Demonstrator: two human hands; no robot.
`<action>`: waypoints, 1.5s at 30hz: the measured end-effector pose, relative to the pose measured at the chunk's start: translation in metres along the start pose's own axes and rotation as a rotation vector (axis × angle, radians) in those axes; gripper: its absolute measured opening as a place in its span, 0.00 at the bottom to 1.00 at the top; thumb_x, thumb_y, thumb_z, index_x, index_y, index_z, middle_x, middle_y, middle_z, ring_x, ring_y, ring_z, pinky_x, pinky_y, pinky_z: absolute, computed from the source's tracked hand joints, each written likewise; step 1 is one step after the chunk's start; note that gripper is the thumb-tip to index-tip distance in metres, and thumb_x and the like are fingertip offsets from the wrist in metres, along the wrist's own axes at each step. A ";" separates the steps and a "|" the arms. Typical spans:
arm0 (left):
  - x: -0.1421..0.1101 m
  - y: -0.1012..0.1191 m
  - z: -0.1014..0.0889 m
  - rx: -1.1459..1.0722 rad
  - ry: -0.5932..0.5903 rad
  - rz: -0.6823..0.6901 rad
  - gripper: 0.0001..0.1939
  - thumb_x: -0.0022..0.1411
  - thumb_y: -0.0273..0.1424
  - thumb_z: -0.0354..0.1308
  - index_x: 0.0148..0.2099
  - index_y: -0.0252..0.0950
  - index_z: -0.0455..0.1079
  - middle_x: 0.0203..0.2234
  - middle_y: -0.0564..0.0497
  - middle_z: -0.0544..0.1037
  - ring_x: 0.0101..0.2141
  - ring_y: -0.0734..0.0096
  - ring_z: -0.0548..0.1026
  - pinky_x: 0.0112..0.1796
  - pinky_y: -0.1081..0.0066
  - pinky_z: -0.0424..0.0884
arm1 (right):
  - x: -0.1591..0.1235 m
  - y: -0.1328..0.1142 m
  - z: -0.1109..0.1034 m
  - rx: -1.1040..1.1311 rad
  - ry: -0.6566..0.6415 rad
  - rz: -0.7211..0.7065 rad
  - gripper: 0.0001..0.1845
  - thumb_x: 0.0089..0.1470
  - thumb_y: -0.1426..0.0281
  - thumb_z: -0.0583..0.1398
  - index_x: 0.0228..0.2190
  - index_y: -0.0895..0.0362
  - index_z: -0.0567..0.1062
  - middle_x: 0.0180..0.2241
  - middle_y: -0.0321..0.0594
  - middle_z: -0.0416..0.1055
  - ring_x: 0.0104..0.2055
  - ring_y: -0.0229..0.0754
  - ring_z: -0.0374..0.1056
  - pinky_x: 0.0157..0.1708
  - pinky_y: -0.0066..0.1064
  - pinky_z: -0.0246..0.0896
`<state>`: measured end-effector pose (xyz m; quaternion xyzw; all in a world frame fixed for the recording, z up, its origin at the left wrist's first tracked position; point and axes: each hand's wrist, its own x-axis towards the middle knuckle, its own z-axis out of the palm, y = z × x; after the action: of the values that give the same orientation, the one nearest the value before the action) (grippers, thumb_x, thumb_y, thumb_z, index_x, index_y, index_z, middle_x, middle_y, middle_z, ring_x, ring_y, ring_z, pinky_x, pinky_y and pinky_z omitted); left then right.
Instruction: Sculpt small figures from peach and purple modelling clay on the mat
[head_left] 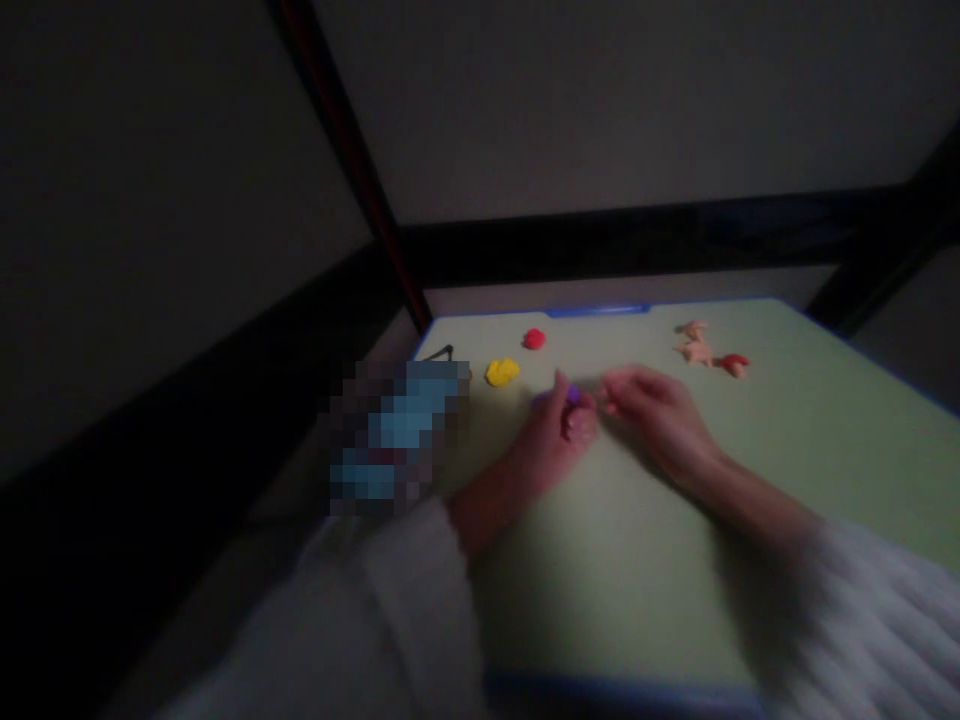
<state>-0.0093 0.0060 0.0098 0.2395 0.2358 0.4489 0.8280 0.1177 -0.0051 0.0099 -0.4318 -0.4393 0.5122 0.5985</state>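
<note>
My left hand [559, 440] is closed around a small purple piece [573, 394] that looks like modelling clay; the fingers cover most of it. Just to the right, my right hand [652, 410] has its fingertips pinched together, close to the left fingers but apart from them. Whatever may be between those right fingertips is too small and blurred to make out. Beyond my left hand lie a yellow lump [502, 372] and a red lump [534, 339], both clay-like.
Both forearms rest over a pale green tabletop [615, 580] with a blue edge. Several peach-coloured pieces [697, 352] lie at the back right, beside a red-and-peach piece [735, 365]. A pixelated bluish object [405, 425] is at the left edge. Behind stands a wall [637, 110].
</note>
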 end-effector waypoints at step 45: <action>0.005 -0.008 -0.006 0.154 0.035 0.196 0.08 0.56 0.33 0.58 0.34 0.33 0.69 0.24 0.54 0.70 0.24 0.83 0.65 0.24 0.80 0.57 | -0.005 -0.004 0.004 0.023 -0.175 -0.092 0.09 0.45 0.66 0.65 0.28 0.57 0.74 0.25 0.36 0.74 0.26 0.36 0.68 0.32 0.31 0.63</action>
<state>-0.0058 0.0074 -0.0010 0.3166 0.2594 0.5120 0.7552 0.1146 -0.0107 0.0145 -0.3577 -0.5034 0.5249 0.5857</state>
